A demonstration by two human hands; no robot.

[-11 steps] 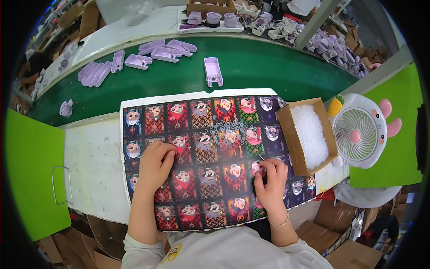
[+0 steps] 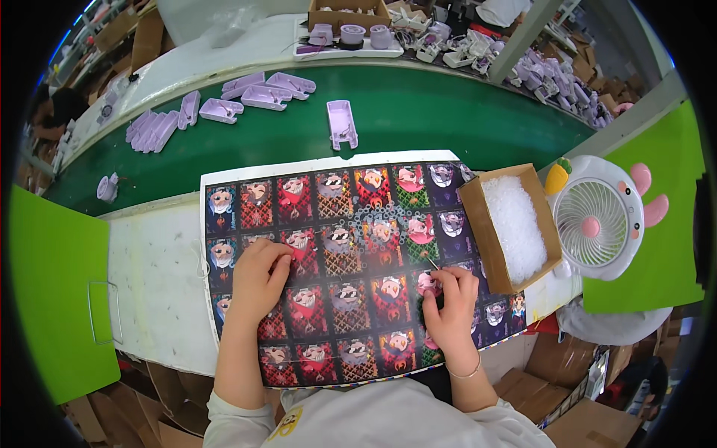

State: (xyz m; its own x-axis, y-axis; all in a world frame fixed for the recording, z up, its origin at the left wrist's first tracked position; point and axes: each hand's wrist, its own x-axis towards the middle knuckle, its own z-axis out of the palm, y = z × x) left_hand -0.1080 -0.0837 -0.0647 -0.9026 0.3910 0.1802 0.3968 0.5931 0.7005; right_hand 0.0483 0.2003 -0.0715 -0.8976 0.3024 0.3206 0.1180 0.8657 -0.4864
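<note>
Both hands rest over a dark sheet printed with rows of cartoon cards (image 2: 349, 304). My left hand (image 2: 261, 274) is closed, thumb and forefinger pinched together at a red card picture; whatever they hold is too small to make out. In my right hand (image 2: 452, 300) a thin, pointed metal tool (image 2: 432, 263) is gripped, its tip slanting up and left just above the sheet. Beyond it, many small translucent rings (image 2: 377, 224) lie loosely scattered on the cards. To their right, a cardboard box (image 2: 483, 230) is filled with tiny clear-white pieces (image 2: 517, 233).
A white fan with pink ears (image 2: 594, 224) stands right of the box. Across the green belt (image 2: 276, 138) lie several lavender plastic housings (image 2: 267, 97), one (image 2: 342, 123) directly behind the sheet. Green panels (image 2: 56, 291) flank the white tabletop (image 2: 153, 276).
The lavender housings have shifted a little left along the belt. My right hand's tool tip has moved slightly left; my left hand is almost still.
</note>
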